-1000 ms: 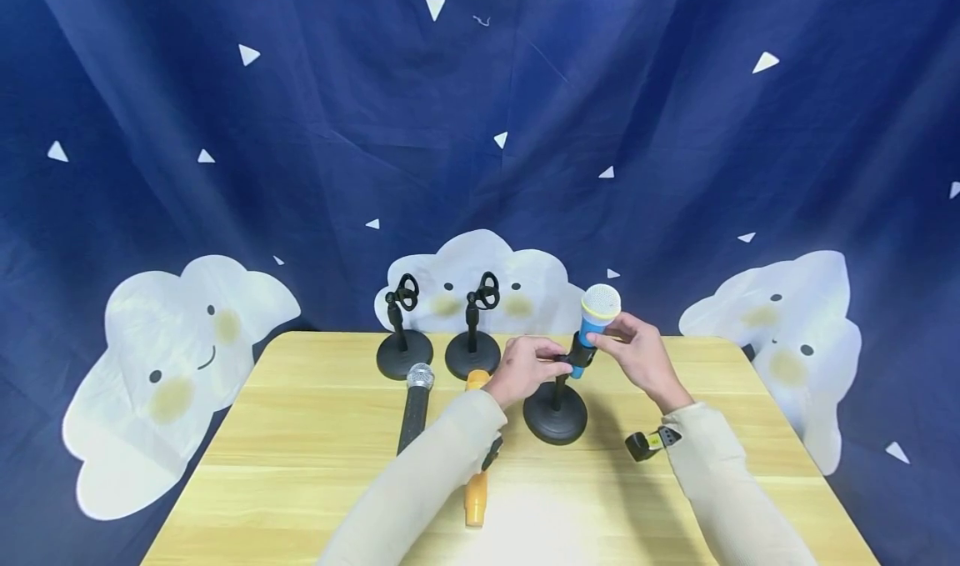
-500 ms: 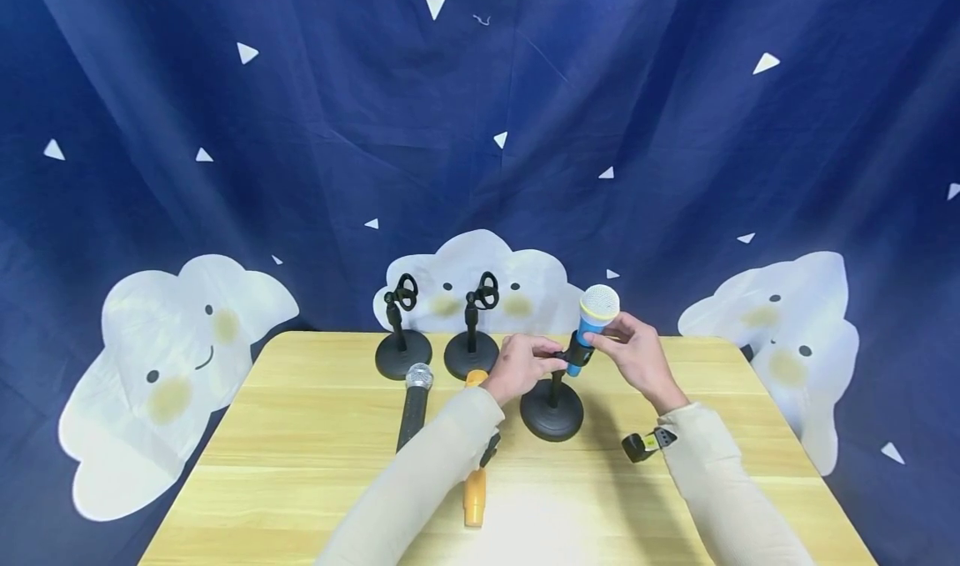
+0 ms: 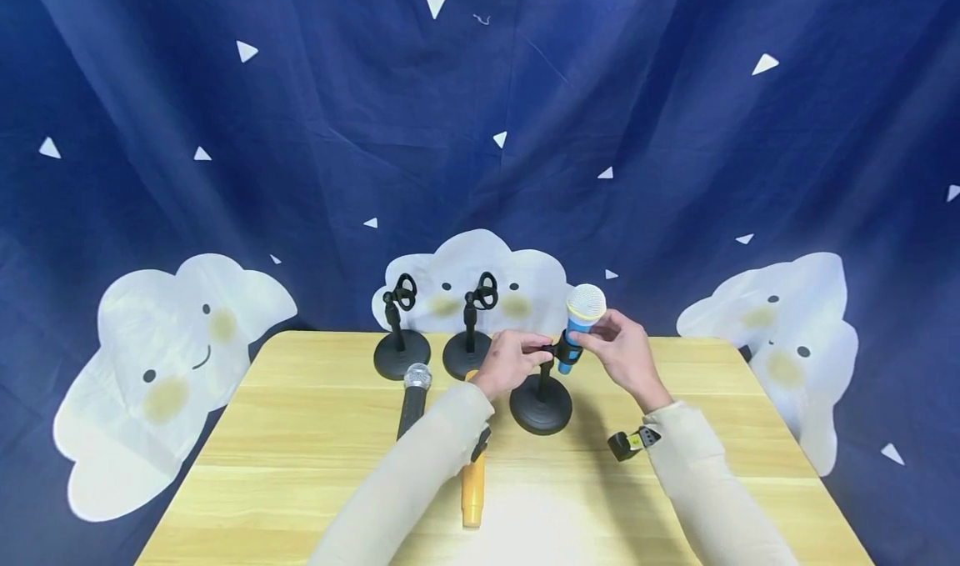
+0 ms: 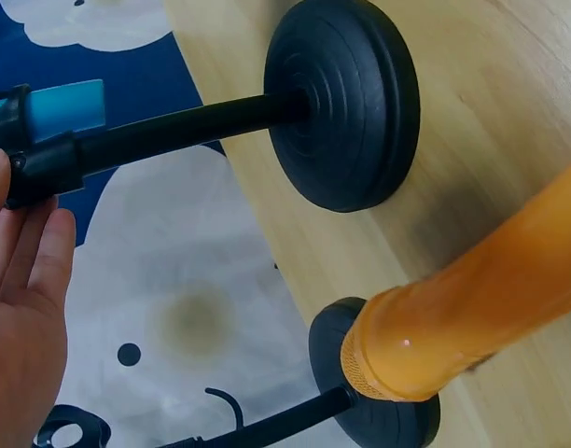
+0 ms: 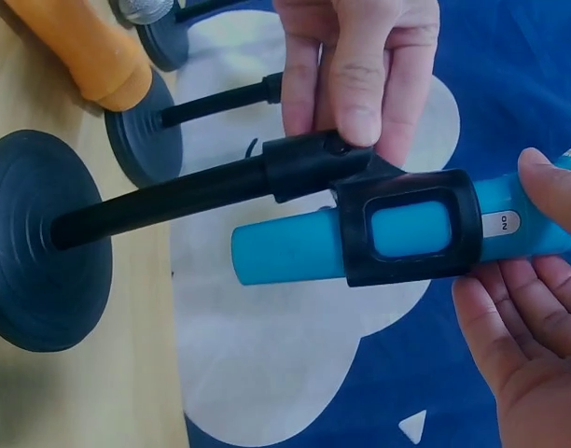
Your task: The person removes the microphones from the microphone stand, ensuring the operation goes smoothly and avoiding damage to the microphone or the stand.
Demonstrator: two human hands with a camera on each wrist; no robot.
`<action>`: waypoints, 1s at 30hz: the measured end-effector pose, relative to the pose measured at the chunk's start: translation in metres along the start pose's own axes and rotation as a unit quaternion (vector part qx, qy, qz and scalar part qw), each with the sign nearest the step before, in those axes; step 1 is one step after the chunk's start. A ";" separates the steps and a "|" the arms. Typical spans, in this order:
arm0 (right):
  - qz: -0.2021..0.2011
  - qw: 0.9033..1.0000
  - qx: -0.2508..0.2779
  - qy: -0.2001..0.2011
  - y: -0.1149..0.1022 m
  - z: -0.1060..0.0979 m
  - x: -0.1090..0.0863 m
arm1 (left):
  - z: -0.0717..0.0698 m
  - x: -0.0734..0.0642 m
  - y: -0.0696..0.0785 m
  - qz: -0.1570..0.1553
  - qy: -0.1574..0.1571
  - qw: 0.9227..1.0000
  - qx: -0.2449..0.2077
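Observation:
A blue microphone [image 3: 577, 333] with a white mesh head and yellow ring sits through the clip of a black desktop microphone stand [image 3: 541, 404]. My right hand [image 3: 625, 353] pinches the microphone's body just below its head, thumb on one side and fingers on the other. At the clip's joint, my left hand [image 3: 510, 362] pinches the top of the stand between thumb and fingers. The right wrist view shows the blue tail [image 5: 285, 252] poking out past the clip [image 5: 411, 229]. Whether the round base touches the table, I cannot tell.
Two more black stands [image 3: 401, 353] [image 3: 468, 353] with bare clips stand at the table's back. A black microphone [image 3: 414, 403] with a silver head lies left of centre. An orange microphone [image 3: 473, 491] lies partly under my left forearm. A blue cloud-print curtain [image 3: 480, 132] hangs behind.
Both hands have moved slightly left and a little toward the back, carrying the stand and the blue microphone along. The other stands and microphones stay put.

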State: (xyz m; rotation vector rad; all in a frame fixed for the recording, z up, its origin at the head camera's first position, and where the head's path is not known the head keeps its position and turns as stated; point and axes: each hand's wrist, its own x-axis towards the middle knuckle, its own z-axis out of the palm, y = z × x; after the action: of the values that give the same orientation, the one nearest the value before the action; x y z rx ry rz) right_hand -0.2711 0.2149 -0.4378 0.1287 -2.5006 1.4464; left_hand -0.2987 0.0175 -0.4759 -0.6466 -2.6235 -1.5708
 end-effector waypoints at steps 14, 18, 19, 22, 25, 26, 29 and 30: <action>-0.019 1.000 -0.013 -0.002 -0.013 0.007 0.004 | -0.008 0.001 -0.004 0.002 0.002 1.000 -0.001; -0.022 1.000 -0.014 0.002 -0.014 0.007 0.005 | -0.008 0.001 -0.005 -0.002 0.002 1.000 -0.001; -0.022 1.000 -0.014 0.003 -0.014 0.007 0.005 | -0.008 0.001 -0.005 -0.004 0.003 1.000 -0.002; -0.022 1.000 -0.016 0.006 -0.014 0.008 0.006 | -0.007 0.000 -0.005 -0.005 0.004 1.000 -0.003; -0.021 1.000 -0.014 0.009 -0.014 0.008 0.006 | -0.007 0.001 -0.006 -0.004 0.006 1.000 0.000; -0.021 1.000 -0.015 0.009 -0.013 0.008 0.007 | -0.007 0.001 -0.006 -0.004 0.006 1.000 0.001; -0.025 0.999 -0.018 0.009 -0.014 0.007 0.007 | -0.007 0.001 -0.006 -0.005 0.006 1.000 0.009; -0.027 0.999 -0.020 0.009 -0.014 0.007 0.007 | -0.007 0.001 -0.006 -0.006 0.005 1.000 0.010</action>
State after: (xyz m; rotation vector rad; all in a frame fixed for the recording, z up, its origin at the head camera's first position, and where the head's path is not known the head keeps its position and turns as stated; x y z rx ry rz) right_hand -0.2761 0.2022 -0.4271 0.1735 -2.4889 1.3704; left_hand -0.3026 0.0097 -0.4774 -0.6216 -2.6364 -1.5434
